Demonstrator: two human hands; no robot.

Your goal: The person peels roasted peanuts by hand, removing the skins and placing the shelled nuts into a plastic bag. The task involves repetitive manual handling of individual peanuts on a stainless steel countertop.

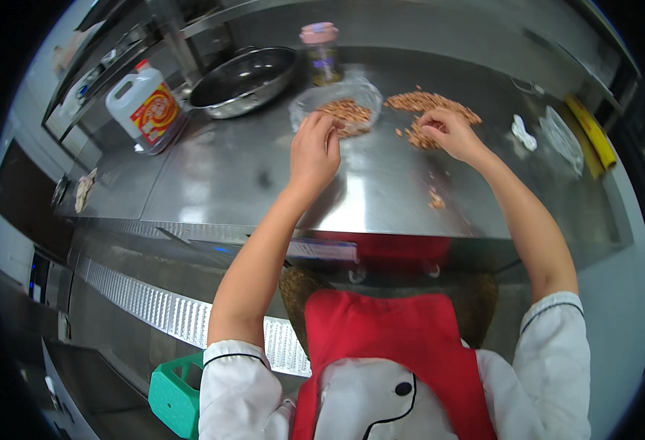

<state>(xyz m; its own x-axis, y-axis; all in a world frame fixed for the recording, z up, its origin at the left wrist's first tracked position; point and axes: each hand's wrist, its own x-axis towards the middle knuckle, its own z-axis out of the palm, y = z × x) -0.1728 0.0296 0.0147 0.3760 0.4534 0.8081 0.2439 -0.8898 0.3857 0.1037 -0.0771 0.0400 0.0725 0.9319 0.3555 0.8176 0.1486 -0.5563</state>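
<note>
My left hand (317, 144) is at the near left edge of a clear plastic bag (369, 91), its fingers bent and the thumb apart. Small brown nuts or seeds (350, 111) lie in and at the front of this bag. To the right, my right hand (450, 132) is curled over a small heap of the same nuts (420, 137), its thumb and fingertips close together. Whether either hand has a nut between its fingers is too small to see. Behind it a longer heap of nuts (424, 101) is spread on the stainless steel table (234, 176). Pale scraps (436, 199) lie nearer the front edge.
A jar with a pink lid (322, 55) stands behind the bag. Left are a wide metal pan (240, 91) and a plastic jug with a red cap (149, 113). Crumpled white tissue (523, 133), another plastic bag (561, 137) and a yellow box (591, 132) lie right. A green stool (174, 393) stands below left.
</note>
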